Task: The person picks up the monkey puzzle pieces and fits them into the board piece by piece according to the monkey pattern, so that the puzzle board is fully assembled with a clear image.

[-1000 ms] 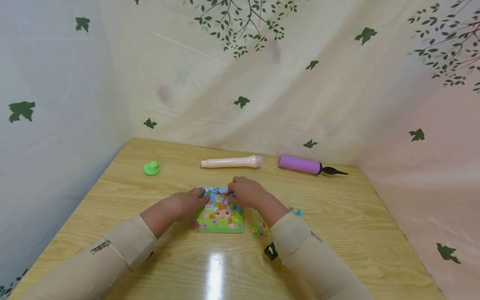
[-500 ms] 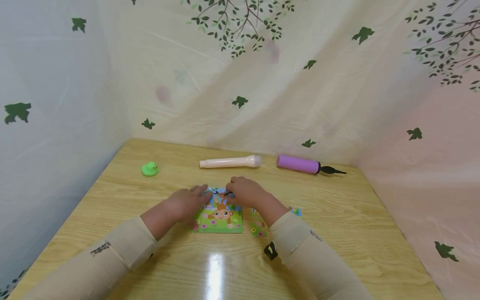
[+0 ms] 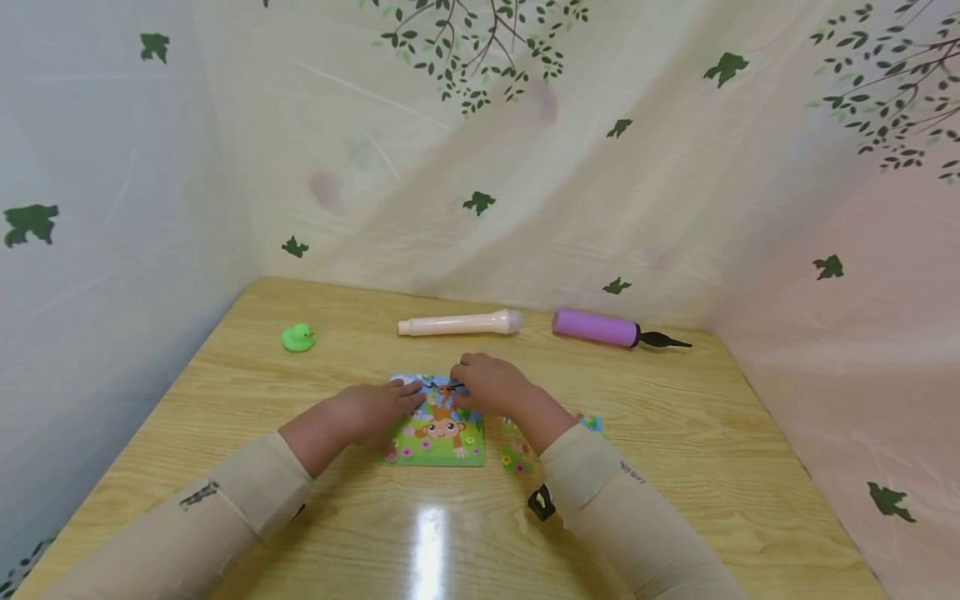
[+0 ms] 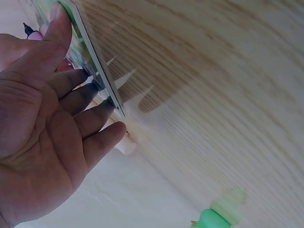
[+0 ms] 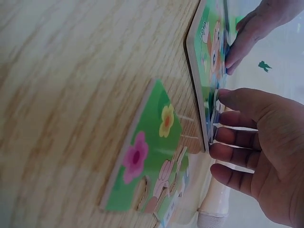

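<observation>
The left hand (image 3: 367, 412) — fingers spread — now bares the far-left corner of the square multicoloured monkey puzzle board (image 3: 444, 442) between the desk (image 3: 690, 467) sides; whether the right hand (image 3: 497, 387) pinches is unclear.

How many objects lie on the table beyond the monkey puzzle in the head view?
3: a green duck at the person's left, a pale microphone-shaped stick in the middle and a purple cylinder at the right, all beyond the monkey puzzle. None seems hidden.
</observation>
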Motion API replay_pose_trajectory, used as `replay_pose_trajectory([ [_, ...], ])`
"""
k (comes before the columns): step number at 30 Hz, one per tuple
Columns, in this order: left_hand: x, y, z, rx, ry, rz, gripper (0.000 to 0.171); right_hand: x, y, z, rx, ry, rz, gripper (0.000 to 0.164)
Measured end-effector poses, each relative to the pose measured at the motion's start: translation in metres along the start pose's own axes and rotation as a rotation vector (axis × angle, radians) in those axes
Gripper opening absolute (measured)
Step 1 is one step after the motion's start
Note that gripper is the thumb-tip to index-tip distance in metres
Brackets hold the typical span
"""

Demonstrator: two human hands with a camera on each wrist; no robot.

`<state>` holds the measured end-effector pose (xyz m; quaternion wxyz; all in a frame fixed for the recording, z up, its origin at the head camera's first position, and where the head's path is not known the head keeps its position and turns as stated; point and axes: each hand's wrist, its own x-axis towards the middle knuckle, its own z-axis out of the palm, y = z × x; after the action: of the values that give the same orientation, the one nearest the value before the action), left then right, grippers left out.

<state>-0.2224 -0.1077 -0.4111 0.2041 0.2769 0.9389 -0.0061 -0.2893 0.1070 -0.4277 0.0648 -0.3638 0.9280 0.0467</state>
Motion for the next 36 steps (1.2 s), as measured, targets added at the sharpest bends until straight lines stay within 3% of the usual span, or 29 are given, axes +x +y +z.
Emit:
replay_pose_trajectory([
  [10, 0.002, -0.002, 0.000, -0.034, -0.031, -0.011, 0.101, -0.002, -0.002, -0.003, 0.028, -0.005, -0.020, 0.028],
  [16, 0.001, -0.003, -0.001, -0.049, -0.023, 0.014, 0.101, 0.001, -0.004, -0.003, 0.043, -0.009, -0.057, 0.021],
  [20, 0.000, -0.004, 0.000, -0.063, -0.012, 0.014, 0.101, 0.002, -0.007, -0.003, 0.048, -0.007, -0.035, 0.018],
  [28, -0.004, -0.004, 0.009, -0.067, 0.080, -0.066, 0.107, -0.012, -0.010, 0.000, 0.043, 0.021, -0.029, 0.029],
  [32, -0.007, -0.009, 0.017, -0.083, 0.118, -0.077, 0.107, -0.027, 0.000, -0.005, 0.170, 0.003, -0.051, 0.036],
  [36, -0.013, -0.018, 0.027, -0.071, 0.169, -0.065, 0.108, -0.047, 0.018, -0.012, 0.258, 0.006, 0.004, 0.039],
])
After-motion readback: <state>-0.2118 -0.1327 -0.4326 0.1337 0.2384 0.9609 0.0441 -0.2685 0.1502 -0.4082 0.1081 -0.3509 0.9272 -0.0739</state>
